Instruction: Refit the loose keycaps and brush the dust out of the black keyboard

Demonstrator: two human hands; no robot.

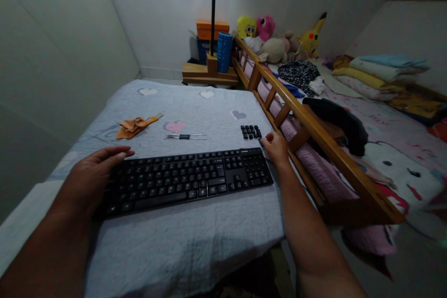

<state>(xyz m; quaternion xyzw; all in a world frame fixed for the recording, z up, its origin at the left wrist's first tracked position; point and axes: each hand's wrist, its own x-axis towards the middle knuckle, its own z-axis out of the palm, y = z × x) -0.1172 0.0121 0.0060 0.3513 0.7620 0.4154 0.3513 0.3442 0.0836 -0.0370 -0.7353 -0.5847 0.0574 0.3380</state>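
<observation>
A black keyboard (181, 179) lies on the pale blue quilted cloth (195, 237). At its left end is my left hand (92, 174), fingers stretched out and nothing seen in its grip. Beyond the keyboard's right end, my right hand (275, 146) pinches a small black keycap (261, 141), beside several loose black keycaps (250, 131) set out in rows. A keycap puller (185, 137) with wire loops and a dark grip rests behind the keyboard. Farther left, an orange cloth (132, 127) lies crumpled against a brush (155, 118).
A wooden bed rail (296, 107) runs along the right side, close to my right arm. Past it are folded blankets (380, 72), clothes and plush toys (275, 49). A blue roller (224, 52) and an orange box (212, 29) stand at the back near a black pole (213, 9).
</observation>
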